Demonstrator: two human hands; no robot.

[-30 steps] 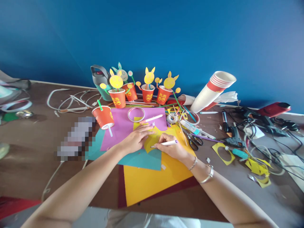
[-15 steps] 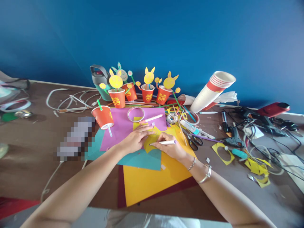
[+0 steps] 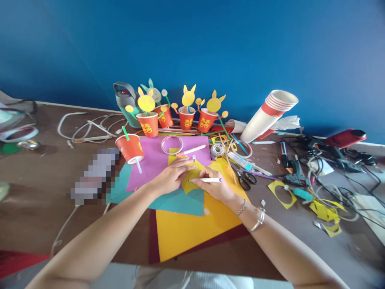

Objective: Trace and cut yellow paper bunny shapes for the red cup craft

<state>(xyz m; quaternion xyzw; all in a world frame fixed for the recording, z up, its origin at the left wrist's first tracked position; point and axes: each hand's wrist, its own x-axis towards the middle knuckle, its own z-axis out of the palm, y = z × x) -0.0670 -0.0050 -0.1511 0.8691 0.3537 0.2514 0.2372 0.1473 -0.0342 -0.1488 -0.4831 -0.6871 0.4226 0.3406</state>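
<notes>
Yellow paper [image 3: 191, 188] lies near the frame's centre; the left hand [image 3: 172, 175] rests on it, fingers loosely extended, while the right hand [image 3: 219, 186], fingers closed, pinches a white pen [image 3: 212, 180].

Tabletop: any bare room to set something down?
Best patch: bare tabletop left of the pixelated object and its cord, in front of the coiled white cables. Smaller: between the right forearm and the yellow scraps. Crowded: the back, with paper cups; the right, around the glue gun; the centre, coloured sheets under the left hand and right hand.
</notes>
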